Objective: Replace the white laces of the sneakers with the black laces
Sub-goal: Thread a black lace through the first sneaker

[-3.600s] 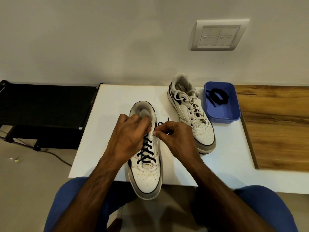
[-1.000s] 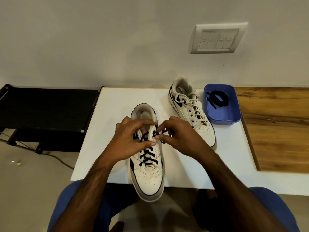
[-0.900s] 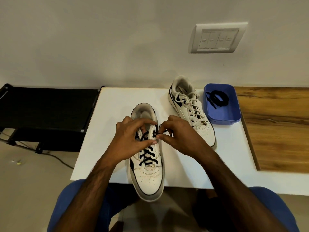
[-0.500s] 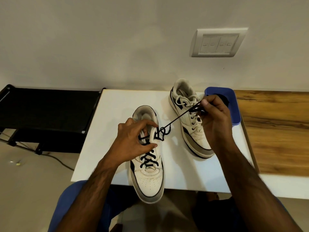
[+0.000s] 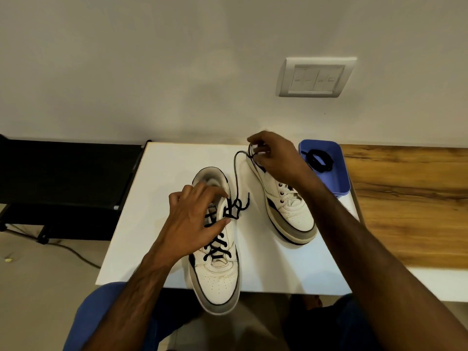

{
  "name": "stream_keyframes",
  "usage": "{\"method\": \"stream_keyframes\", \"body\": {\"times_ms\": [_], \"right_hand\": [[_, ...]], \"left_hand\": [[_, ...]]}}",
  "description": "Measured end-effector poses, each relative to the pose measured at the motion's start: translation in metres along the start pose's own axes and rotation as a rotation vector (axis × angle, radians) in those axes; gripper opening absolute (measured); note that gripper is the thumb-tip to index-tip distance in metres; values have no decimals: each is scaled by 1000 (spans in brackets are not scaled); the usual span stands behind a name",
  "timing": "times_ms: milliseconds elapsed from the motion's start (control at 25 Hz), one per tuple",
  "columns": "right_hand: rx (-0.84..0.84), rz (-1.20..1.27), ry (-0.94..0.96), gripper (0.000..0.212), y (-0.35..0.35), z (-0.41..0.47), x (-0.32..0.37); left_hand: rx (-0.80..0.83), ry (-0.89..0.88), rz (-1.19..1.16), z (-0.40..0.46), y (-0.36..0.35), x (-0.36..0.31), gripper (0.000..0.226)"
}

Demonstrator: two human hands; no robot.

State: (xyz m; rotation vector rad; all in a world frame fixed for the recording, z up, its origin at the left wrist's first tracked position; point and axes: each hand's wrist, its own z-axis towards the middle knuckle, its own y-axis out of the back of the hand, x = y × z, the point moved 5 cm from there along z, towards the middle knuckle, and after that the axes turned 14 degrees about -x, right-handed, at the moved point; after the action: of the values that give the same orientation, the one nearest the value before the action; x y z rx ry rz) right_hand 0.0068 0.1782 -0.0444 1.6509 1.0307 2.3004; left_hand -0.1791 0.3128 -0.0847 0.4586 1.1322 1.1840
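A white sneaker (image 5: 217,277) lies on the white table (image 5: 164,188), toe over the front edge, threaded with a black lace (image 5: 236,178). My left hand (image 5: 195,219) holds the shoe at its upper eyelets, thumb and fingers on the tongue. My right hand (image 5: 273,155) pinches the free end of the black lace, raised over the heel of the second sneaker (image 5: 291,211). That lace runs slack from the pinch down to a loose loop at the top eyelet. The second sneaker's own laces are hidden by my right arm.
A blue tray (image 5: 342,178) at the back right holds another coiled black lace (image 5: 319,160). A wooden counter (image 5: 410,203) adjoins the table on the right, a black bench (image 5: 63,178) on the left. A switch plate (image 5: 316,77) is on the wall.
My right hand has pulled the black lace end out of the top eyelet and carried it up and back left over the second sneaker's heel. The left hand stays on the shoe.
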Motion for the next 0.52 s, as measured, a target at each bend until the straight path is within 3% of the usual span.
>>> {"method": "stream_keyframes", "body": {"times_ms": [120,240,400,520], "right_hand": [[-68,-141,173,53,-4,-15,1],[-188,-310,254,44,-13,-68,-7],[167,-561,207,26,-69,-101,-25],[144,-473,101,24,-81,-101,-30]], "left_hand": [[-16,96,-114,1,0,9,30],[-54,211,-234,4,0,22,24],[-73,237,-298,4,4,22,16],[-73,124,-289,1,11,12,15]]}}
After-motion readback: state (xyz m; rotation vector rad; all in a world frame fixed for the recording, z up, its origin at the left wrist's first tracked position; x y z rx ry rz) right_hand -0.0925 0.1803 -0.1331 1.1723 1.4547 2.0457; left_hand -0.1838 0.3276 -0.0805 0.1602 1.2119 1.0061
